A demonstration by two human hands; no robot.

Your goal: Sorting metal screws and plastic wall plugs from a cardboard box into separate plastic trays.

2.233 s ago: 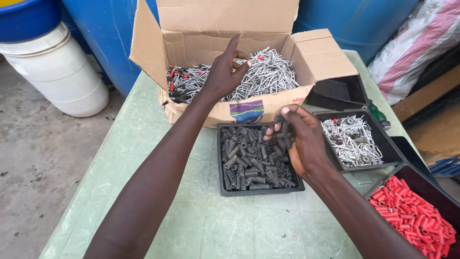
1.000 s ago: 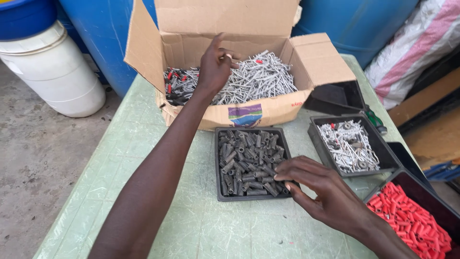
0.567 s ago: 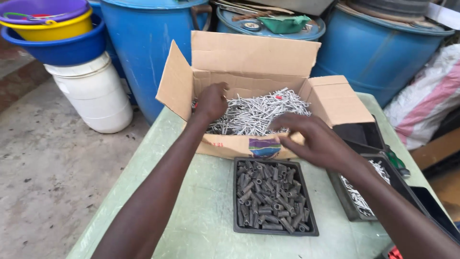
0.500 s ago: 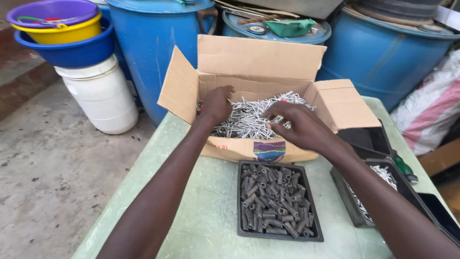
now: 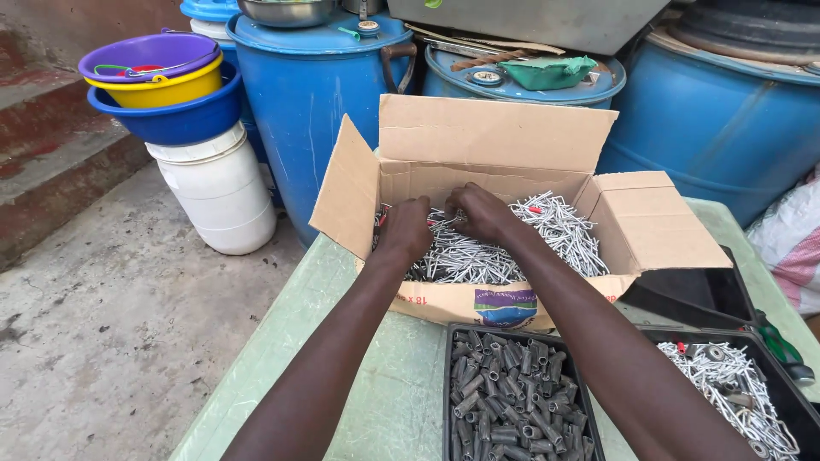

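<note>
Big blue drums (image 5: 316,102) stand in a row at the back, w/ a green dish (image 5: 547,72) on one lid. Left of them a white bucket (image 5: 222,192) carries stacked basins (image 5: 162,94): blue, yellow, purple on top. Concrete floor (image 5: 111,341) to the left, steps beyond.

Pale green table (image 5: 299,341) in front of the drums. On it, an open cardboard box (image 5: 504,158), flaps up, filled w/ a heap of silver screws (image 5: 504,248) (a few red bits mixed in). Both hands are inside the box, on top of that heap, near its back-left part.

Nearer the camera, just in front of the box, a black tray of dark grey wall plugs (image 5: 512,397). Right of it another black tray w/ silver screws & washers (image 5: 735,393). An empty black tray (image 5: 692,294) sits behind that, beside the box. Green-handled tool (image 5: 781,346) at the far right edge.

Left hand (image 5: 406,230): fingers curled down into the screws, knuckles up; can't tell whether it's pinching any. Right hand (image 5: 478,213): fingers bent, tips drawn together on the screws, just beside the left hand, nearly touching it.
</note>
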